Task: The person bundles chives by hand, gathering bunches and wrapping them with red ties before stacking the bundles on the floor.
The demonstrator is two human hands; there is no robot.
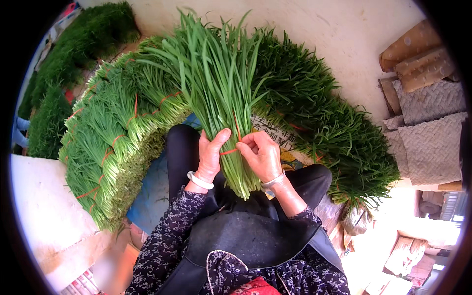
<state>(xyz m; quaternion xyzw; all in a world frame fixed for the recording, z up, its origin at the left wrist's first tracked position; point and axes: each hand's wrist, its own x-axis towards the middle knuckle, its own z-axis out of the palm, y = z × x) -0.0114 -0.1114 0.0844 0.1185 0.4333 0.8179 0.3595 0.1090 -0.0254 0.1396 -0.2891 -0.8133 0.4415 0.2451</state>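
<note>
A bunch of long green leafy stalks (211, 83) stands upright in my grip at the centre, pale stems toward me. My left hand (209, 155) is wrapped round its left side, thumb across the stems, a white bangle at the wrist. A red band (229, 152) lies across the stems. My right hand (258, 152) pinches that band at the bunch's right side with thumb and finger, a bangle at that wrist too. The bunch's lower ends hang over my lap and black apron (246, 231).
Banded bundles of greens (110, 128) are stacked in an arc at left, darker leafy bundles (329, 137) at right, over blue sheeting (147, 196). More greens (59, 93) lie at upper left. Folded woven mats (427, 147) sit against the right side, beside a pale wall (344, 29).
</note>
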